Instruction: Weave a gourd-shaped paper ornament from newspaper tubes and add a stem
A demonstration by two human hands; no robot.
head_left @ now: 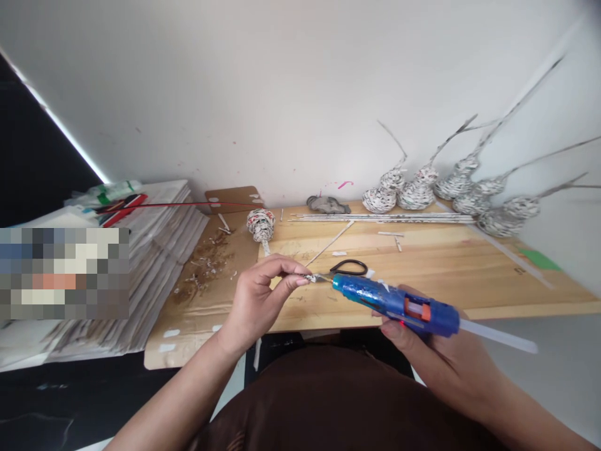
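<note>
A: Your right hand (422, 338) grips the blue glue gun (397, 305) at lower centre, its nozzle touching the small paper piece (310, 277) pinched in your left hand (258, 300).

B: How far along?

A: 6 woven paper shapes (417, 191) stand finished at upper right; 1 more (261, 224) lies mid-table, loose paper rods (380, 217) remain.

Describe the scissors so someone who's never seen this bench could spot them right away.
Start at the wooden table against the white wall. Near its front edge, just beyond the blue glue gun in the right hand, lie the scissors. Their black loop handles are the only dark thing among pale paper sticks and woven paper pieces.
</note>
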